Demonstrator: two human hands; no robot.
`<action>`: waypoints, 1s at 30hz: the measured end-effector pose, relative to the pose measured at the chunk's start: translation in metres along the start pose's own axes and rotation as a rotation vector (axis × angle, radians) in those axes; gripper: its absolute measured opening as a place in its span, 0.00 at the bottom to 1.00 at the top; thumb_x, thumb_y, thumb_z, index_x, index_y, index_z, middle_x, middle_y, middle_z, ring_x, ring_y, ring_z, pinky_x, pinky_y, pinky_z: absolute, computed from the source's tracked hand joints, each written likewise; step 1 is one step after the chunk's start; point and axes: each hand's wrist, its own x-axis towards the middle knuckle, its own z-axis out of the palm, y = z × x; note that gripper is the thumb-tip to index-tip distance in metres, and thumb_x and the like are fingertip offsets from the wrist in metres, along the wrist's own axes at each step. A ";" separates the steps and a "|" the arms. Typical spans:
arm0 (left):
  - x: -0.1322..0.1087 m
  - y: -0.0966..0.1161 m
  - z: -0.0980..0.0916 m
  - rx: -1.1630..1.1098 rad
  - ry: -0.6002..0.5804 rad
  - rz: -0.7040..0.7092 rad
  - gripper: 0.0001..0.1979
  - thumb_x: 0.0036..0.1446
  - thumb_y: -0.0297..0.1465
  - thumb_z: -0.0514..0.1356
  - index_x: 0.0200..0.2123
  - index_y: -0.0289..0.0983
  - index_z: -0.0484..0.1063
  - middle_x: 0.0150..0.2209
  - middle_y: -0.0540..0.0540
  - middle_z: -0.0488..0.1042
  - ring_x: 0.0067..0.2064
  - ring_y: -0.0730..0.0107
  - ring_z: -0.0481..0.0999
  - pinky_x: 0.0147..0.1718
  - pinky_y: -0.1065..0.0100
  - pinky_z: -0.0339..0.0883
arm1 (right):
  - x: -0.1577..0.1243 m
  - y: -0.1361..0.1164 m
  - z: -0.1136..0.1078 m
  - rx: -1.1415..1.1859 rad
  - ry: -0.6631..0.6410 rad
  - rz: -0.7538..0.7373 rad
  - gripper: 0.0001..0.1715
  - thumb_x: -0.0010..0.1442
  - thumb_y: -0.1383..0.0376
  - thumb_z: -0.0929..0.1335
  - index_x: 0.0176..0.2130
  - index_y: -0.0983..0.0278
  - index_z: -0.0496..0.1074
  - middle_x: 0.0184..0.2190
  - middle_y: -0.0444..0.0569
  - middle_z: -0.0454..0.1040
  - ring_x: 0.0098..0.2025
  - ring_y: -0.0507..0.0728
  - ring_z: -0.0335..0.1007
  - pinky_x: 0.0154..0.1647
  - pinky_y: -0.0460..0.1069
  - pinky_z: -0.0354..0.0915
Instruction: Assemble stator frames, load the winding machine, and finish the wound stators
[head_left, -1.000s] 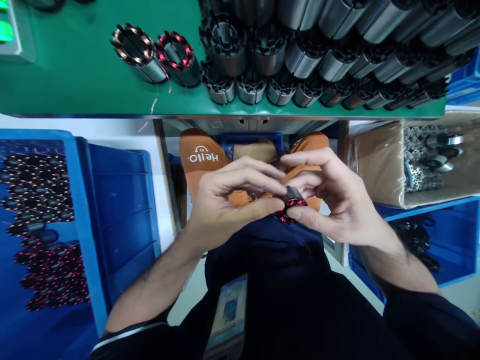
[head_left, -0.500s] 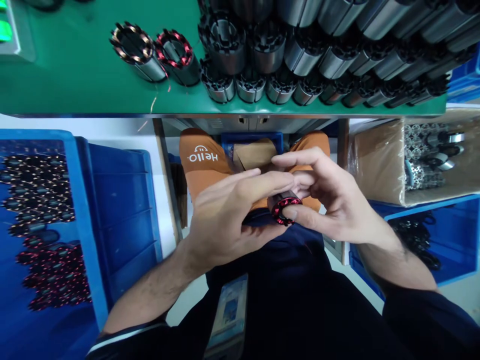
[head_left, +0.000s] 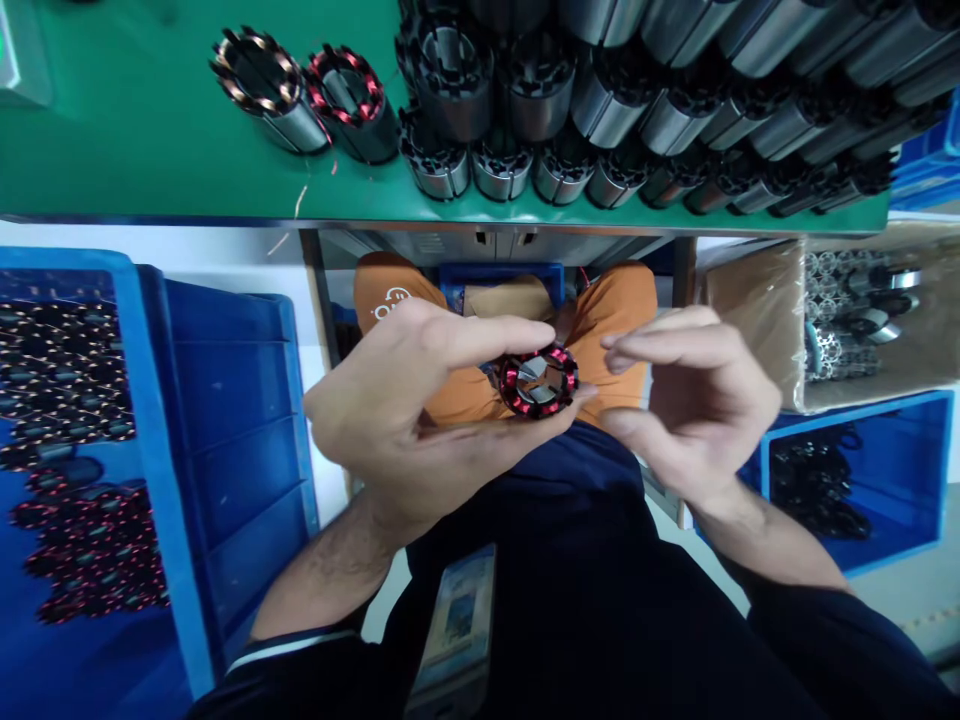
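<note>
Between the thumb and fingers of my left hand [head_left: 435, 400] is a motor stator [head_left: 538, 412] wound with red wire. Its ringed end faces up at me, so I see down its hollow bore. My right hand [head_left: 682, 400] hovers just to the right of it, apart from the stator, fingers bent and thumb spread away, with nothing visible in it. On the green bench ahead stand a copper-wound stator [head_left: 296, 128] and another red-wound stator [head_left: 371, 135], side by side.
Rows of unwound stators [head_left: 562, 175] fill the right of the green bench [head_left: 150, 170]. At left, a blue crate [head_left: 161, 420] holds wound stators. To the right are a cardboard box [head_left: 750, 300] with metal rings and a blue bin [head_left: 900, 500] of black parts. Loose wire scraps lie near the bench edge.
My right hand has let go of the stator and drawn off to the right. The stator has moved slightly left and up in my left hand, its end turned toward me.
</note>
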 end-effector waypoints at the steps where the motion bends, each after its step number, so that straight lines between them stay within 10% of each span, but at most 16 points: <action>1: 0.000 0.000 0.003 0.017 0.054 0.022 0.24 0.60 0.58 0.85 0.53 0.57 0.91 0.46 0.54 0.93 0.44 0.49 0.91 0.48 0.39 0.84 | -0.002 -0.002 0.003 0.009 -0.028 -0.026 0.15 0.75 0.52 0.84 0.57 0.51 0.91 0.44 0.48 0.90 0.45 0.63 0.87 0.48 0.61 0.84; 13: -0.002 0.007 0.019 0.054 0.023 0.193 0.16 0.81 0.47 0.69 0.62 0.49 0.73 0.55 0.45 0.82 0.61 0.54 0.83 0.61 0.43 0.86 | 0.005 -0.014 -0.005 0.122 -0.091 0.235 0.04 0.72 0.55 0.86 0.45 0.49 0.94 0.39 0.49 0.88 0.41 0.63 0.83 0.46 0.61 0.84; 19: 0.000 -0.001 0.024 0.091 0.079 0.256 0.20 0.74 0.50 0.78 0.54 0.46 0.78 0.51 0.44 0.82 0.57 0.55 0.84 0.54 0.51 0.87 | -0.013 -0.011 0.015 0.391 -0.073 0.508 0.16 0.69 0.52 0.89 0.55 0.45 0.96 0.47 0.47 0.93 0.44 0.59 0.88 0.44 0.55 0.86; 30: -0.010 -0.011 0.022 0.147 -0.043 0.228 0.13 0.80 0.41 0.72 0.62 0.51 0.80 0.57 0.42 0.85 0.58 0.53 0.88 0.60 0.50 0.87 | -0.011 -0.007 0.028 0.504 -0.035 0.542 0.10 0.70 0.52 0.88 0.46 0.51 0.93 0.40 0.44 0.89 0.41 0.56 0.85 0.43 0.51 0.84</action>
